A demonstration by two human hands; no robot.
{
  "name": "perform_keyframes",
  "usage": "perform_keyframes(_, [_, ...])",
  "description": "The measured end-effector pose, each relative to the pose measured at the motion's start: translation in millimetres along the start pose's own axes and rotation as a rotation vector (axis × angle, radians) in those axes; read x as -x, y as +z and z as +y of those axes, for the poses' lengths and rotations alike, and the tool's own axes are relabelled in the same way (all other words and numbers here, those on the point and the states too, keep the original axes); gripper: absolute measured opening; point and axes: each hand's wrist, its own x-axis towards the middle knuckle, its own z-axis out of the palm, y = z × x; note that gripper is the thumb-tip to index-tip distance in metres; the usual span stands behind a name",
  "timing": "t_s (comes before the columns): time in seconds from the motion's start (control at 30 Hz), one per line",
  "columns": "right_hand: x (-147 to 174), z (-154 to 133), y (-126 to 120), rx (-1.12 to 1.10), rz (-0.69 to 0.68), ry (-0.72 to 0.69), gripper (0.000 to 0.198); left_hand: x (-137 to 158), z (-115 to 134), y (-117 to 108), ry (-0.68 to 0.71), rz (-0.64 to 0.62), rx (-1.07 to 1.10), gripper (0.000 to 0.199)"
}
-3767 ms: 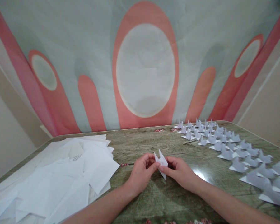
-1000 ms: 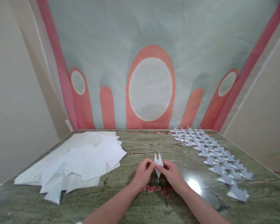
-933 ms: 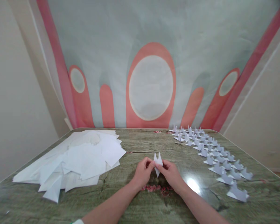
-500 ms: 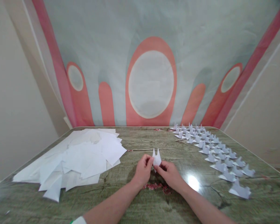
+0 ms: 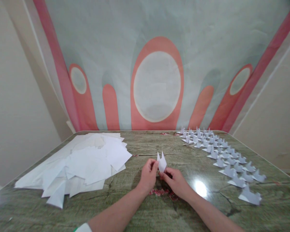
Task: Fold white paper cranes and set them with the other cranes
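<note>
A small white folded paper figure with two upright points is held above the middle of the table. My left hand pinches its left side between thumb and fingers. At its lower right edge, the thumb and fingers of my right hand are closed on it. The bottom of the figure is hidden behind my fingers. Several finished-looking white folded paper birds stand in rows on the right side.
On the left of the wood-patterned table lies a spread pile of white paper sheets, with a folded triangular piece at its near edge. A wall with a red and grey-green pattern rises behind the table's far edge.
The folded paper figure has tilted slightly to the left in my hands, its points a little higher. Both hands keep hold of it. The whole view has shifted slightly.
</note>
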Motion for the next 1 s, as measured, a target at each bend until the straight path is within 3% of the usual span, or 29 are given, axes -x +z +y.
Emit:
perform_keyframes(0.2, [0, 2, -1, 0.019, -0.009, 0.012, 0.032, 1, 3, -1, -0.010, -0.016, 0.037, 0.029])
perform_keyframes(0.5, [2, 4, 3, -0.030, -0.059, -0.012, 0.031, 1, 1, 0, -0.030, -0.156, 0.083, 0.036])
perform_keyframes(0.63, [1, 3, -4, -0.087, 0.009, -0.012, 0.036, 0, 0, -2, -0.019, -0.150, 0.043, 0.035])
perform_keyframes(0.8, [-6, 8, -18, -0.174, 0.196, -0.006, 0.033, 2, 3, -1, 0.007, -0.232, -0.045, 0.030])
perform_keyframes(1.0, [-11, 17, -24, -0.237, 0.235, -0.019, 0.031, 5, 4, 0, 0.033, -0.291, -0.146, 0.025])
